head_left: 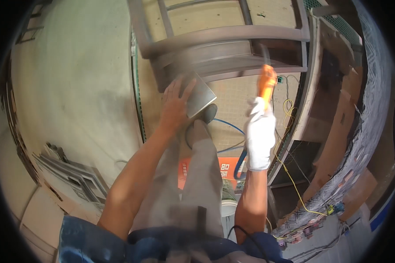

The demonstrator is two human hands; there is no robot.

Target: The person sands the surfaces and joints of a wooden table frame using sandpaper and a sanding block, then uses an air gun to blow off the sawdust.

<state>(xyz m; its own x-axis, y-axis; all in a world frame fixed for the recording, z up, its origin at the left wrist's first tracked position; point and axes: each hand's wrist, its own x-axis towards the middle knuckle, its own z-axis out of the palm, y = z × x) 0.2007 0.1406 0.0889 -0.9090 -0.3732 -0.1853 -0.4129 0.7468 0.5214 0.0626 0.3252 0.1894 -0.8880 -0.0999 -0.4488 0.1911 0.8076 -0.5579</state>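
My bare left hand (175, 98) grips the edge of a flat grey board (200, 95) with a pale cut edge. The board is held tilted close to the near left corner of a dark grey-brown wooden frame (224, 33). In a white knitted glove, my right hand (260, 131) is wrapped round an orange air blow gun (267, 81). Its thin curved nozzle points away from me, over the frame's right side. A blue hose (240, 167) shows beside the gloved wrist. Some blur covers the frame's corner by my left fingers.
A large pale panel (83, 79) stands along the left. Grey frame pieces (74, 175) lie lower left. An orange-red printed sheet (226, 166) and a white bucket (228, 208) are near my legs. Yellow cord (294, 182) and fabric-wrapped material (333, 184) run along the right.
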